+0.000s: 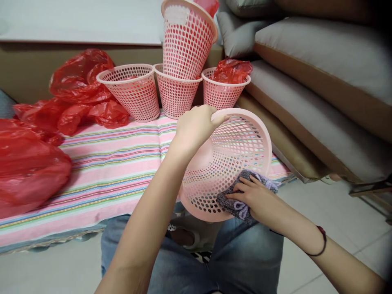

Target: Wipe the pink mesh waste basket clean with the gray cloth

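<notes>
A pink perforated plastic wastebasket (266, 143) lies tilted above my knees, its wide mouth turned toward me. My left hand (196, 124) grips its upper rim, thumb over the edge and the other fingers hidden behind. In my right hand (255, 200) is a grey-and-lilac knitted cloth (228, 198), pressed against the lower right of the rim and inner wall. The fingers of that hand lie bent over the cloth. A dark band circles my right wrist.
Behind stand pink baskets (134, 96) with red plastic bags inside, one basket (186, 45) tilted inside another. Loose red bags (33, 163) cover the left of the striped cloth (119, 151). Grey-and-brown cushions (321, 65) are piled at the right above the tiled floor (324, 204).
</notes>
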A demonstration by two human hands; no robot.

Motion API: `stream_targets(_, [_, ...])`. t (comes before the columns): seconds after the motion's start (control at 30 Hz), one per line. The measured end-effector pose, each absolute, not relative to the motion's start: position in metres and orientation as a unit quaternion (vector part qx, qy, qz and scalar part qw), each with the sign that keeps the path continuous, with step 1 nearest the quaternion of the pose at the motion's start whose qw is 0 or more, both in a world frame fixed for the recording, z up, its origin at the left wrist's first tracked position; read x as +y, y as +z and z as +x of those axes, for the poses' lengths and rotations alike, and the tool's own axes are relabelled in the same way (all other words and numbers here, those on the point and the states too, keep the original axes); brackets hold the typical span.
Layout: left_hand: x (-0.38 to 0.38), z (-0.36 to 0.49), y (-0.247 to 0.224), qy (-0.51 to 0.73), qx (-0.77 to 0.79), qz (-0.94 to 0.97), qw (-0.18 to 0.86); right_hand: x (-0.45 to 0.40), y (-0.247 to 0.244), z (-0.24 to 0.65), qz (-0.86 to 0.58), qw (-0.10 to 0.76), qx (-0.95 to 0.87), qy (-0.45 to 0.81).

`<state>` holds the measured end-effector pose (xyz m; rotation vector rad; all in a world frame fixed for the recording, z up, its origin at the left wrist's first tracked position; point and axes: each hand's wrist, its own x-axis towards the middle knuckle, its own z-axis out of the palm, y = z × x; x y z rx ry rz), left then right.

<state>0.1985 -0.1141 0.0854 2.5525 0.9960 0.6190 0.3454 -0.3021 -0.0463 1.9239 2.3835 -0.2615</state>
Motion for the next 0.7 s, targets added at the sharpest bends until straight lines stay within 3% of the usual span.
stream_targets(0.7, [-0.119, 0.197, 0.082, 0.217, 0.347, 0.901, 0.143, -0.157, -0.103, 0.328, 0.605, 0.111, 0.787, -0.044])
